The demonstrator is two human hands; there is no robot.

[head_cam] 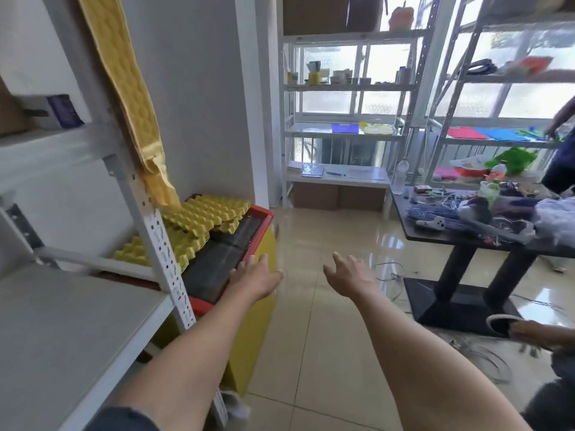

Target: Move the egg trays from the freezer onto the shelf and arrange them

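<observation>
Yellow egg trays (205, 217) lie in overlapping stacks on the dark lid of a chest freezer (264, 216) with a red rim and yellow body. More yellow trays (123, 88) stand on edge against the upright of the white shelf (77, 325) at the left. My left hand (255, 276) is stretched out over the freezer's near corner, fingers apart, holding nothing. My right hand (350, 276) reaches forward over the floor, also open and empty, to the right of the freezer.
A dark table (466, 241) piled with cables and bags stands at right, wires trailing on the tiled floor beneath. White metal racks (342, 132) line the window wall. A person's foot in a sandal (513, 328) shows at the right edge; another person stands at far right.
</observation>
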